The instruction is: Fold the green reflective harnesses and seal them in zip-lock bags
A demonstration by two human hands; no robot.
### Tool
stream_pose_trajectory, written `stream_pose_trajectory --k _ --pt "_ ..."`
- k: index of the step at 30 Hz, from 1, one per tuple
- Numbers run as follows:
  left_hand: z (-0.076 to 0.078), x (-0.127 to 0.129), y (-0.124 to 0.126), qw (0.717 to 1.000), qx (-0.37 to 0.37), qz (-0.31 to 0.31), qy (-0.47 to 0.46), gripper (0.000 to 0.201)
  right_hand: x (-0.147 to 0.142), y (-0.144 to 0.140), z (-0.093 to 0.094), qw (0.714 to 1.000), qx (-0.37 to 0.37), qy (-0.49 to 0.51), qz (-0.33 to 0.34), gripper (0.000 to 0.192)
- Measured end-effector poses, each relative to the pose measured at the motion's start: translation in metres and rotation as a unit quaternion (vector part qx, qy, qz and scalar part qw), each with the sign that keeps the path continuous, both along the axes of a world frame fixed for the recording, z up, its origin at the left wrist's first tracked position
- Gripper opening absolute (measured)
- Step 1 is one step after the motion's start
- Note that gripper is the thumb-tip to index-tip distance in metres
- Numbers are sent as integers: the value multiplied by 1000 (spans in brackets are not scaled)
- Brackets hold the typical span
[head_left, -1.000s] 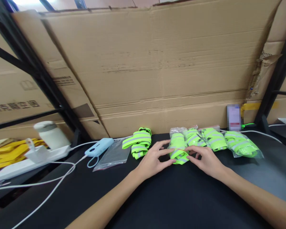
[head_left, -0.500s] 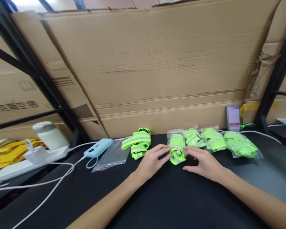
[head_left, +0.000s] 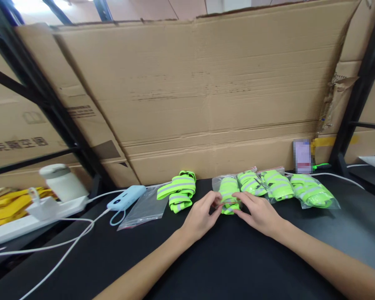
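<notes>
A folded neon-green reflective band in a clear plastic bag (head_left: 228, 191) lies on the black table (head_left: 225, 258), and both hands pinch the bag's near end. My left hand (head_left: 201, 216) grips it from the left, my right hand (head_left: 256, 212) from the right. Right of it lie three more bagged green bands (head_left: 279, 185) in a row. A loose, unbagged green band (head_left: 177, 192) sits to the left, beside an empty clear zip bag (head_left: 145, 206).
A light-blue power bank (head_left: 126, 198) with a white cable lies left of the empty bag. Farther left are a white power strip (head_left: 34, 214), a white jar (head_left: 61, 181) and yellow strips (head_left: 6, 202). Large cardboard sheets (head_left: 200, 104) and black shelf posts stand behind the table.
Both hands have closed in on the near end of the bagged band, and it has slid slightly away from me. The view has tilted a little.
</notes>
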State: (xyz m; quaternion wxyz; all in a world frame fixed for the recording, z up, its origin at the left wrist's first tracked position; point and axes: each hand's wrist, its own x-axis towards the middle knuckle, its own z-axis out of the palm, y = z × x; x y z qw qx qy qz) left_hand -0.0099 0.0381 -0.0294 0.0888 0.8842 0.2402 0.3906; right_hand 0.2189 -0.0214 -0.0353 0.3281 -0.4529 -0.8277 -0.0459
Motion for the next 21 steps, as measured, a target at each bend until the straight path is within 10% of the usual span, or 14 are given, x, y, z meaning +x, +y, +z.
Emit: stream_pose_trajectory --k 10,21 --pt "12 11 -4 992 -39 -1 119 25 -3 24 2 993 -28 -117 -21 31" --pt "0 31 27 968 -249 35 -6 19 0 39 -8 992 -59 -93 -62 39"
